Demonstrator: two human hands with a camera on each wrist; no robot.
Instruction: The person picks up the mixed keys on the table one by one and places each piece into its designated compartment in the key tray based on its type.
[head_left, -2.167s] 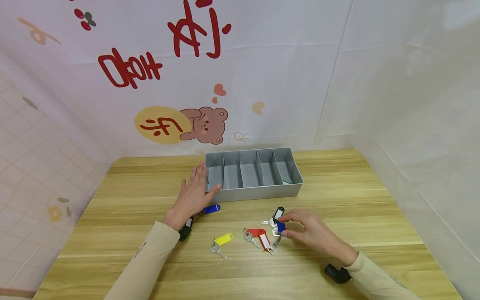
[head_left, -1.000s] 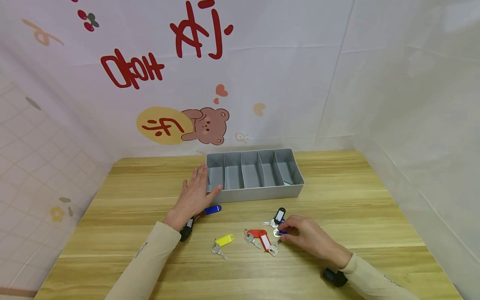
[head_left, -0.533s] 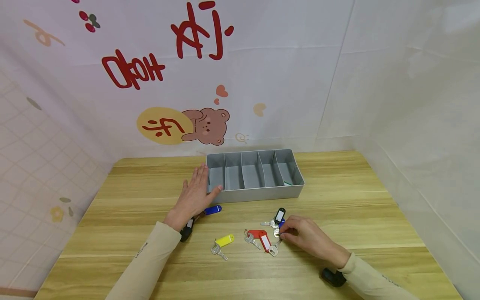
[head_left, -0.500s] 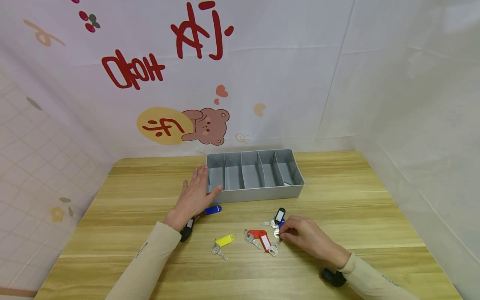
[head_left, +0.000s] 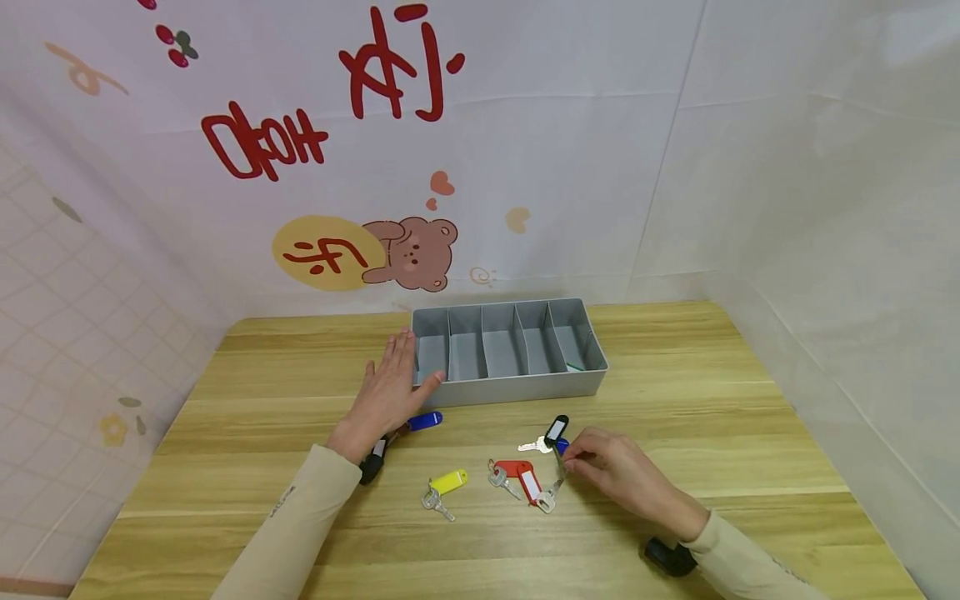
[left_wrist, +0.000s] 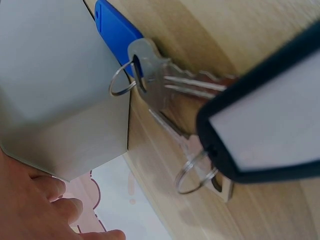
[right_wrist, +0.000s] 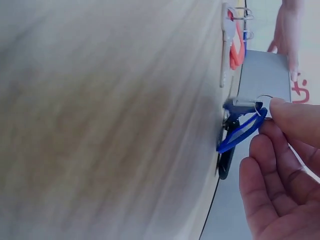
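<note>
My left hand (head_left: 384,392) rests at the left end of a grey five-slot box (head_left: 517,389), fingers straight along its side and thumb over the front rim. My right hand (head_left: 626,475) pinches the ring of a key with a blue tag (right_wrist: 245,132) between thumb and finger. The tag hangs tilted, partly off the table. Beside it lies a key with a black tag (head_left: 557,429). Under my left wrist lie a key with a blue tag (left_wrist: 117,35) and one with a black tag (left_wrist: 265,120).
Two keys with red tags (head_left: 513,467) lie left of my right hand. A key with a yellow tag (head_left: 448,481) lies farther left on the wooden table (head_left: 450,558). Something thin and green (head_left: 574,366) shows in the box's rightmost slot. A printed cloth (head_left: 570,167) hangs behind.
My right fingers have shifted from the blue tag to its ring and raised it slightly, tilting the tagged key. My left hand and the box have stayed put.
</note>
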